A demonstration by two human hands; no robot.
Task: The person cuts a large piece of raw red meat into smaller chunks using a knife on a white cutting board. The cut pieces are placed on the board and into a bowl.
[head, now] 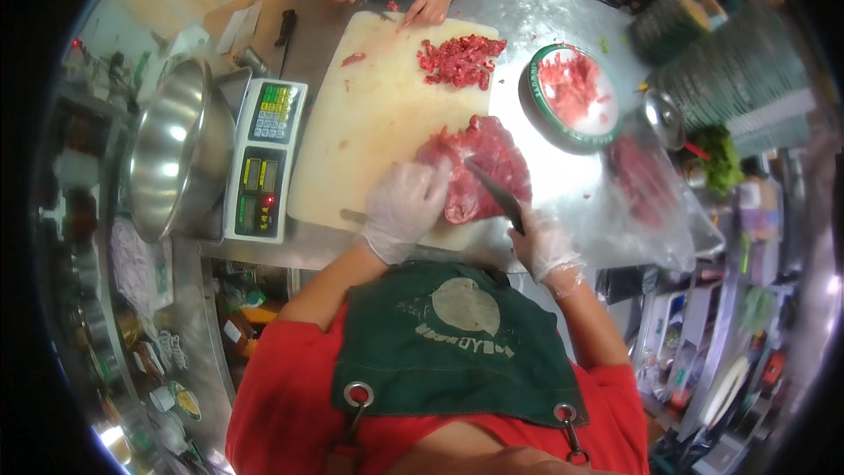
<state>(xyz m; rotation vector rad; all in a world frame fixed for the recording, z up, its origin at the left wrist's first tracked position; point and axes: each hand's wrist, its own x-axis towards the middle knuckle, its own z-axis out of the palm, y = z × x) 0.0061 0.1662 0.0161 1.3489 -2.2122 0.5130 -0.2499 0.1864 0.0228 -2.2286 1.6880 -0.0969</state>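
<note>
A large slab of raw red meat (491,145) lies over the right front part of a white cutting board (356,119). My left hand (405,204), in a clear plastic glove, grips the slab's left edge with curled fingers. In my gloved right hand (544,237) is the handle of a knife (494,188). Its dark blade points up and left across the meat, with the tip near the pale patch in the middle. A pile of chopped raw meat (461,61) sits at the board's far right corner.
A digital scale (266,158) and a steel bowl (175,152) stand left of the board. To the right are a green-rimmed plate (572,95) with meat pieces and a clear plastic bag (649,191) of meat. Across the steel table, a co-worker's hands (428,3) work at the board's far edge.
</note>
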